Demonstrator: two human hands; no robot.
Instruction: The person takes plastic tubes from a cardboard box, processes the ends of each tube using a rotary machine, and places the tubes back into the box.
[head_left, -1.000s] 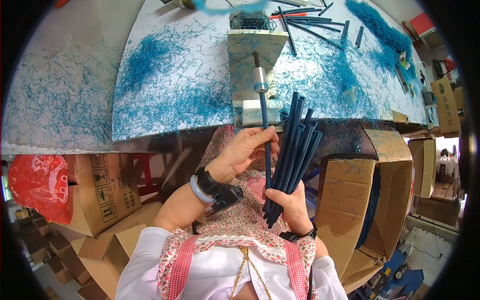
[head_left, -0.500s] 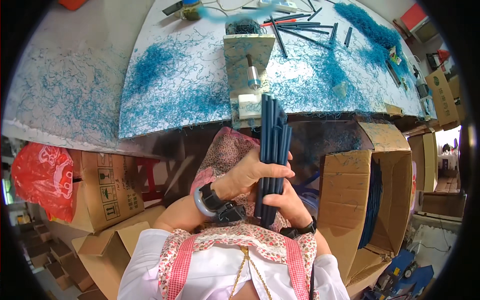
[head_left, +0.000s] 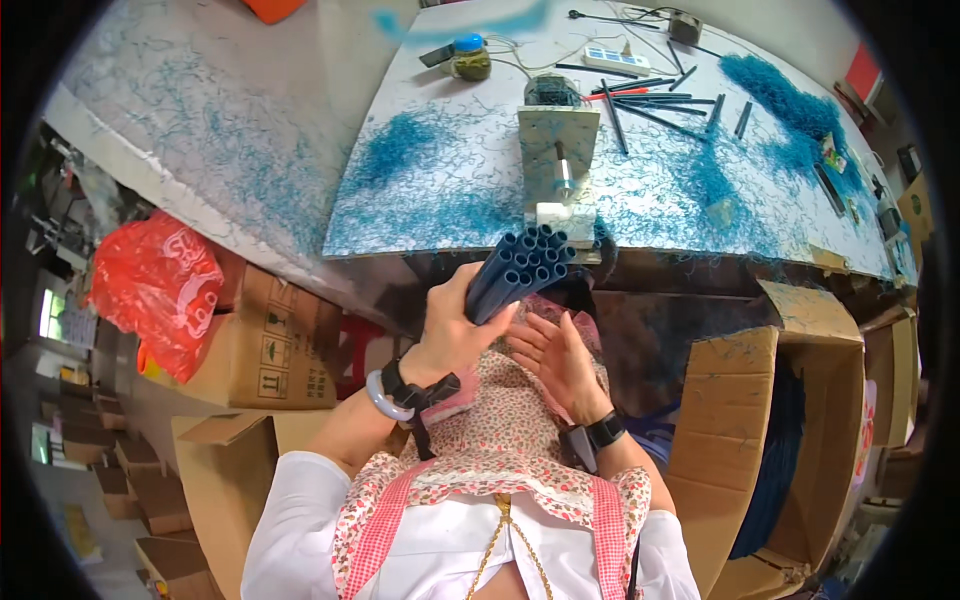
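A bundle of dark blue plastic tubes (head_left: 500,279) is gripped in my left hand (head_left: 452,325), held in front of the table's near edge. Their round hollow ends tilt up toward me. Just to the right and below, my right hand (head_left: 560,362) is open, its fingers stretched out and holding nothing. Beyond the bundle stands a small motor-driven machine (head_left: 562,170) with a metal spindle. A white block (head_left: 552,212) sits below the spindle tip, partly behind the tubes.
Blue shavings (head_left: 395,150) litter the white table (head_left: 480,130). Loose tubes (head_left: 660,108) lie at the back, near a power strip (head_left: 615,62) and a jar (head_left: 471,60). An open carton (head_left: 722,420) holding long dark blue pieces stands right; a red bag (head_left: 160,295) rests on a carton at left.
The bundle has tipped from lengthwise to ends-up and shifted left in my left hand. My right hand has let go of it and opened. The view has shifted too.
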